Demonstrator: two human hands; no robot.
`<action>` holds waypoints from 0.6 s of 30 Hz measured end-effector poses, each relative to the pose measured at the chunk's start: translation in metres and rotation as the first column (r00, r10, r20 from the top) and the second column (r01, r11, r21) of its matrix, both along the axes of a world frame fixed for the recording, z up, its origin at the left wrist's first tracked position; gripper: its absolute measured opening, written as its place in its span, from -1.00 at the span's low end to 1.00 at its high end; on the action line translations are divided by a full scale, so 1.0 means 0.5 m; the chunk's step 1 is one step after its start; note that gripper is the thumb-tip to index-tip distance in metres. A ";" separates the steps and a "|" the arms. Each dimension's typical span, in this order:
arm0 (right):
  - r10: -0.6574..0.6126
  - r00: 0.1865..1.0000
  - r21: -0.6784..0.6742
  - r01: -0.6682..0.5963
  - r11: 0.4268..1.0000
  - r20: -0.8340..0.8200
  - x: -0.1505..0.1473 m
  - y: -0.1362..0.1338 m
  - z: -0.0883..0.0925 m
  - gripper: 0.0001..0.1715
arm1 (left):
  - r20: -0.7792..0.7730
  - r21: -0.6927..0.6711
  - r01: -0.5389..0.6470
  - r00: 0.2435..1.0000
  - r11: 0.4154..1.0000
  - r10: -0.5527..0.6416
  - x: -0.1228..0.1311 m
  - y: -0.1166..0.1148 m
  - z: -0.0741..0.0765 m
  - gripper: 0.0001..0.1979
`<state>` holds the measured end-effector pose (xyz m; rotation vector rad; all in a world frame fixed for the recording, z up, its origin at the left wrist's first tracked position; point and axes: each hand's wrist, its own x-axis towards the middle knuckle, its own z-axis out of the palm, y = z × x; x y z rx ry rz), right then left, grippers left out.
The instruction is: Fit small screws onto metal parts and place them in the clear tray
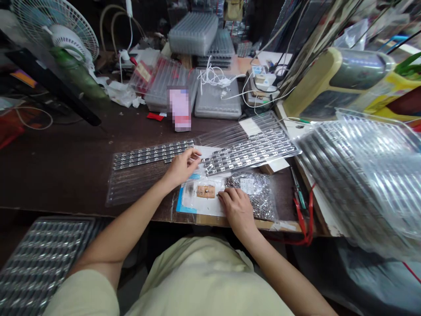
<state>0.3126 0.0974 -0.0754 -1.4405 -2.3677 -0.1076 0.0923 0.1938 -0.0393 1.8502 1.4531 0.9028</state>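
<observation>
The left hand (pixel 183 169) sits at 10 o'clock from the tan block (pixel 206 192) on the bench (pixel 66 175), the right hand (pixel 239 210) at 4 o'clock; whether the curled fingers (pixel 226 194) hold anything, I cannot tell.

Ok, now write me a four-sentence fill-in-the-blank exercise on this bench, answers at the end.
1. The person's ______ hand is the one nearer the bag of small parts.
2. Across the view, the tan block lies ______ that hand and the left hand.
3. The caged appliance at far left is a ______.
4. The cable coiled on the clear case is coloured ______.

Missing words: right; between; fan; white.
</observation>
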 end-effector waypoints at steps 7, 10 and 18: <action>-0.021 0.990 0.026 0.025 0.999 -0.141 -0.017 0.029 -0.006 -0.84 | 0.032 -0.027 0.032 0.999 0.999 -0.031 0.006 -0.142 -0.025 -0.83; -0.023 0.957 0.013 0.028 1.000 -0.291 -0.016 0.033 -0.005 -0.81 | 0.014 0.043 -0.009 1.000 0.999 0.009 0.023 -0.160 -0.045 -0.87; -0.019 0.888 -0.052 -0.006 0.999 -0.459 -0.007 0.032 -0.005 -0.74 | -0.051 0.133 0.018 0.999 0.991 -0.011 0.040 -0.165 -0.070 -0.85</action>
